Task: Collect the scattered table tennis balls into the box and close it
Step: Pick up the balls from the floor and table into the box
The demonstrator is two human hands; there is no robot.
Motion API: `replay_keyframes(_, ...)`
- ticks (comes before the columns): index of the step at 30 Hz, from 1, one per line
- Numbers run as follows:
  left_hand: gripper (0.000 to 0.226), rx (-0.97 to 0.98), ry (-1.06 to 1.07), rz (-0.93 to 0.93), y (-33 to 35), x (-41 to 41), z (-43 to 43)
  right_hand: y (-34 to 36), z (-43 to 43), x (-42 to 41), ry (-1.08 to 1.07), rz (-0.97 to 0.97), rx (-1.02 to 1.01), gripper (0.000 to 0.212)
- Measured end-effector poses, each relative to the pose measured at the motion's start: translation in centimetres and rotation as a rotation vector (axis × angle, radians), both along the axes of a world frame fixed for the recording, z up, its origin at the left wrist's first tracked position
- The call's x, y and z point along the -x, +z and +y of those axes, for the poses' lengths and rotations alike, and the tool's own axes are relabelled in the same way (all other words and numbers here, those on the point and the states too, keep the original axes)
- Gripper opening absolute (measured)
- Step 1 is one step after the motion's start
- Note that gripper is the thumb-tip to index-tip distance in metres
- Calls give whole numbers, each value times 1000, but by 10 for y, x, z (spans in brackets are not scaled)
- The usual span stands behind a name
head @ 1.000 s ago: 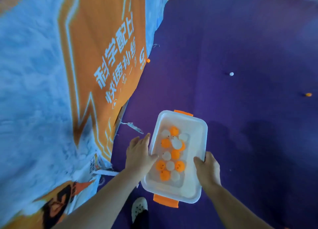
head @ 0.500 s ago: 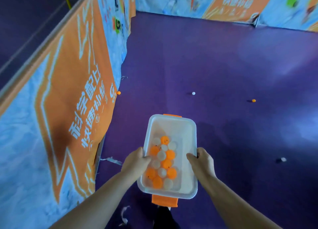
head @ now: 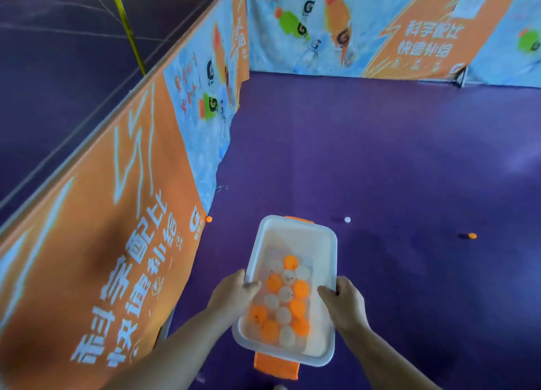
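While you carry the box [head: 292, 275] with both hands, keep it level, because the table tennis balls [head: 282, 299] inside lie loose in a heap toward the near end and there is no lid on it. In the head view, the only view, your left hand [head: 231, 297] clamps the left long rim, thumb over the edge and into the tub; your right hand [head: 345, 303] clamps the right long rim, thumb likewise hooked inside. Hold that two-sided grip and do not tip the far end down.

Three balls are left on the purple floor [head: 380, 161]: an orange ball [head: 208, 219] at about ten o'clock from the box, touching or just beside the foot of the barrier banner [head: 123, 214]; a white ball [head: 347, 219] at about one o'clock; a second orange ball [head: 472, 236] at about two o'clock, well apart. I judge the white one the easiest next stop. Set the box down beside it before freeing a hand.

Hard to make out: no lid shows anywhere. The orange latch [head: 276, 364] at the near end is partly under the box, the far latch [head: 298, 219] barely peeks over the rim. Your fingers under the tub are hidden, and the floor behind you is cut off.
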State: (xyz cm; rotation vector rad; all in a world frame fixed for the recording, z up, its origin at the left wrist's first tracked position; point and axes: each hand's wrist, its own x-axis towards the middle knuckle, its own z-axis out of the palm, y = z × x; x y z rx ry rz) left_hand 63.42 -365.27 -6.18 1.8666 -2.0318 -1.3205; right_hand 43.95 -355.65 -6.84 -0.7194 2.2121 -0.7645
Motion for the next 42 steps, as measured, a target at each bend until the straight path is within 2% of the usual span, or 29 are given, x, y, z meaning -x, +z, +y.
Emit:
replay_keyframes(10,35,76,4,-48,5,32,-191,7,-207,37,123,-58,-125,10)
replay_keyframes(12,33,82,-23,-55,3,37,-237,4,-248,39,107,-55,-132,8)
replay_keyframes(17,38,70,-30,-50,-5,48,-339,-14,-343,44,18,-68,-164,21)
replay_keyframes(22,34,3,0,-54,-28,66,-417,-35,-412,53,-7,-92,-224,12)
replay_keyframes(25,26,-93,-10,-27,-53,82,-456,-54,-445,68,-22,-63,-257,11)
replay_keyframes(29,33,-181,-49,-34,-89,106,-508,-86,-501,97,-52,-100,-272,16)
replay_keyframes(33,33,-231,34,-43,-136,121,-564,-134,-569,126,-16,-140,-305,13)
replay_keyframes(36,28,-190,-5,-165,-193,119,-605,-180,-618,141,-11,-150,-321,4)
replay_keyframes(42,29,-152,-59,-371,-337,106,-658,-303,-699,155,-68,-240,-324,6)
